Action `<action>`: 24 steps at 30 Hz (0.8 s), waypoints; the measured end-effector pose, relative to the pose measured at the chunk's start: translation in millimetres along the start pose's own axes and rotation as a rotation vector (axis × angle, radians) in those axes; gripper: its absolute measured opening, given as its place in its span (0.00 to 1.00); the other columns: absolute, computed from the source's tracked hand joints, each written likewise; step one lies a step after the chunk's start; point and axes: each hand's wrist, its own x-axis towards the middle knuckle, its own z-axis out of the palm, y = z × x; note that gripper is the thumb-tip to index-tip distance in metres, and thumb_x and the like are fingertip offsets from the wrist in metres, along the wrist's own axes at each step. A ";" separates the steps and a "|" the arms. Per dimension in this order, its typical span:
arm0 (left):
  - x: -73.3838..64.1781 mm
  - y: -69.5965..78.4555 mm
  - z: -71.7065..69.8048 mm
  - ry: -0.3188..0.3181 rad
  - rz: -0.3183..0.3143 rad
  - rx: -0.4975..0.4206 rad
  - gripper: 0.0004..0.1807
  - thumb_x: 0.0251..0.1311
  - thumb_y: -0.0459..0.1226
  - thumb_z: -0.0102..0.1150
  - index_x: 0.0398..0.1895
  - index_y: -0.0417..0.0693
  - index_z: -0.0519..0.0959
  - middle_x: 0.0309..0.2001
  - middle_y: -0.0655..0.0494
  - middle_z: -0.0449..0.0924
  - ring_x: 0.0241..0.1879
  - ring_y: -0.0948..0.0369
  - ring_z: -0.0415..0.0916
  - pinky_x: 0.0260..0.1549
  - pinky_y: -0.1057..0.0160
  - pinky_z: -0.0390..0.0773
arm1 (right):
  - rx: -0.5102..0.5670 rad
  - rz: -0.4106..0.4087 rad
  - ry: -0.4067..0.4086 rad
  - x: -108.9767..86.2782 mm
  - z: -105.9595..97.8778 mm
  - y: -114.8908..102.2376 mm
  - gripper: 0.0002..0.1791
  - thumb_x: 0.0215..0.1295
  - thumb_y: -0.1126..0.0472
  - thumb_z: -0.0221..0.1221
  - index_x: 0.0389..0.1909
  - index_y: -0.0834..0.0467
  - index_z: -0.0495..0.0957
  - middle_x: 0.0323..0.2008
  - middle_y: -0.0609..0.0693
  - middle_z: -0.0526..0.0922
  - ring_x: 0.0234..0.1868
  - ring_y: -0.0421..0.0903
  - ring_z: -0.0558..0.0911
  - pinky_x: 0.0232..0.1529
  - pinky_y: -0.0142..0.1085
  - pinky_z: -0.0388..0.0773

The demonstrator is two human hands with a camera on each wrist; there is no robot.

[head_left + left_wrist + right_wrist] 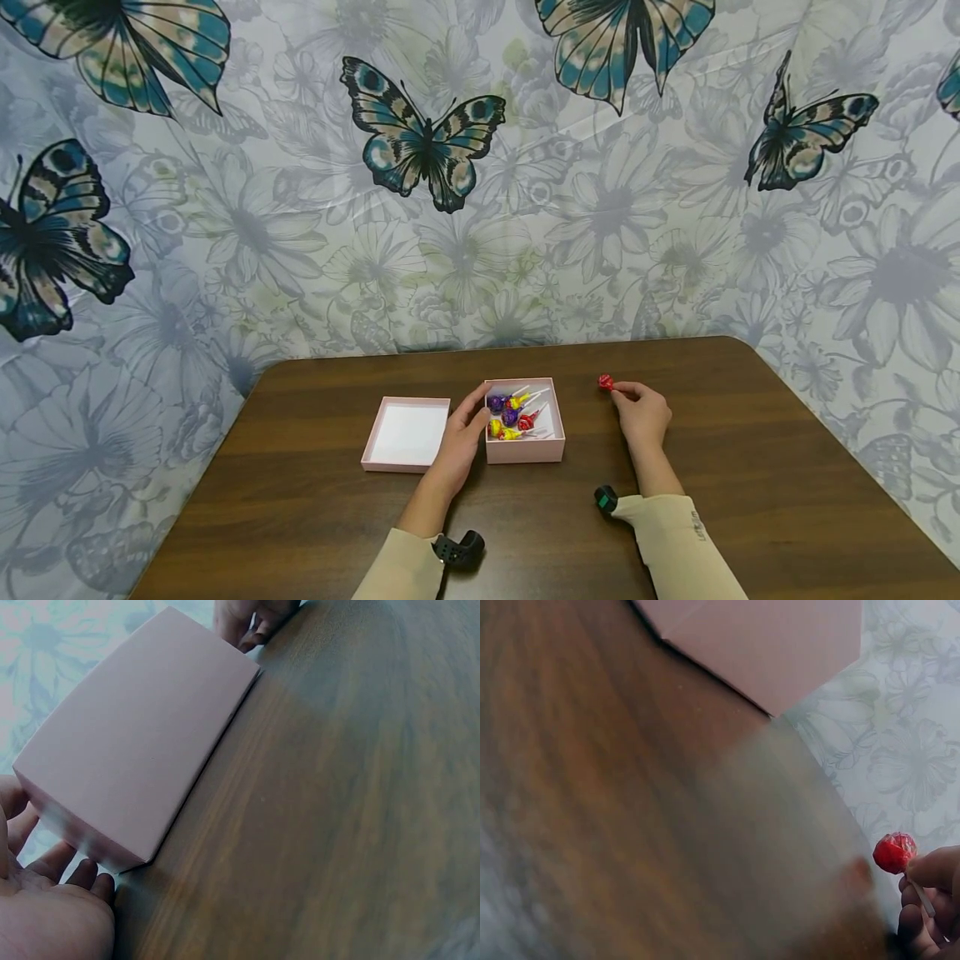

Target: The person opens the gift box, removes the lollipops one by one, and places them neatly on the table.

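A pink box [525,452] stands on the table with several wrapped lollipops inside, among them a purple lollipop [511,415], a yellow lollipop [496,428] and a red one [527,422]. My left hand [456,440] rests against the box's left side, fingers extended along its wall, as the left wrist view also shows. Right of the box, my right hand [643,410] pinches a red lollipop [895,852] between thumb and fingers, just below its round head. Its white stick [922,896] runs down past the fingers.
The pink lid [408,433] lies with its white inside up, left of the box. Both sit on a brown wooden table [315,500] whose far edge meets a butterfly-print backdrop [465,275]. A dark band [459,548] circles the left wrist.
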 end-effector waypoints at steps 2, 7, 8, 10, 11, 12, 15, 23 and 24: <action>0.1 0.3 0.0 0.001 0.001 0.000 0.26 0.77 0.39 0.43 0.76 0.61 0.63 0.80 0.55 0.52 0.80 0.48 0.44 0.77 0.42 0.47 | -0.013 -0.007 0.011 0.5 1.0 0.8 0.09 0.64 0.61 0.64 0.40 0.61 0.87 0.38 0.61 0.89 0.48 0.61 0.80 0.60 0.54 0.63; 1.3 -0.5 0.2 0.001 0.000 -0.010 0.26 0.77 0.38 0.43 0.75 0.60 0.63 0.80 0.55 0.53 0.80 0.49 0.44 0.77 0.42 0.47 | -0.044 -0.036 0.023 0.8 2.6 1.4 0.08 0.64 0.61 0.64 0.37 0.62 0.87 0.34 0.60 0.89 0.42 0.60 0.83 0.58 0.53 0.65; 1.5 -0.7 0.3 0.000 -0.002 -0.012 0.26 0.77 0.38 0.43 0.75 0.61 0.63 0.80 0.55 0.53 0.80 0.49 0.44 0.77 0.43 0.47 | -0.048 -0.042 0.021 0.7 3.0 1.5 0.08 0.64 0.61 0.63 0.37 0.62 0.87 0.34 0.60 0.89 0.41 0.60 0.83 0.58 0.53 0.65; 1.5 -0.8 0.4 -0.001 -0.001 -0.016 0.26 0.77 0.38 0.43 0.75 0.60 0.63 0.80 0.55 0.53 0.80 0.49 0.44 0.77 0.43 0.47 | -0.055 -0.051 0.017 0.2 3.4 1.2 0.08 0.64 0.61 0.63 0.37 0.62 0.86 0.34 0.60 0.89 0.40 0.59 0.84 0.56 0.53 0.66; 1.5 -0.8 0.5 -0.003 0.000 -0.018 0.26 0.77 0.38 0.43 0.75 0.60 0.63 0.80 0.55 0.53 0.80 0.49 0.44 0.77 0.43 0.47 | -0.060 -0.056 0.014 0.1 3.5 1.0 0.08 0.64 0.61 0.63 0.37 0.62 0.86 0.34 0.61 0.89 0.39 0.59 0.84 0.56 0.52 0.66; 1.3 -0.6 0.6 -0.004 0.002 -0.020 0.26 0.77 0.38 0.43 0.76 0.60 0.63 0.80 0.55 0.53 0.80 0.49 0.44 0.78 0.43 0.47 | -0.064 -0.057 0.013 -0.3 3.7 0.8 0.08 0.64 0.61 0.64 0.37 0.62 0.86 0.34 0.61 0.89 0.39 0.59 0.84 0.54 0.51 0.67; 0.8 -0.3 0.6 -0.008 0.008 -0.022 0.26 0.77 0.38 0.43 0.76 0.59 0.63 0.80 0.55 0.53 0.80 0.50 0.44 0.78 0.44 0.47 | -0.096 -0.074 0.013 -1.1 3.8 0.1 0.08 0.64 0.61 0.64 0.36 0.62 0.86 0.33 0.60 0.88 0.37 0.59 0.83 0.47 0.50 0.70; 0.6 -0.9 0.0 -0.006 0.007 -0.009 0.26 0.77 0.38 0.43 0.76 0.60 0.63 0.80 0.55 0.53 0.80 0.49 0.45 0.77 0.43 0.47 | -0.142 -0.094 -0.001 -3.4 3.2 -1.9 0.09 0.64 0.59 0.64 0.34 0.62 0.86 0.31 0.58 0.88 0.34 0.57 0.82 0.39 0.46 0.72; 0.8 -1.0 -0.1 -0.005 0.005 -0.008 0.26 0.77 0.38 0.43 0.75 0.61 0.63 0.80 0.55 0.53 0.80 0.49 0.45 0.77 0.43 0.48 | -0.144 -0.094 -0.003 -3.5 3.1 -2.2 0.09 0.64 0.59 0.64 0.34 0.61 0.86 0.31 0.58 0.88 0.34 0.57 0.82 0.38 0.46 0.72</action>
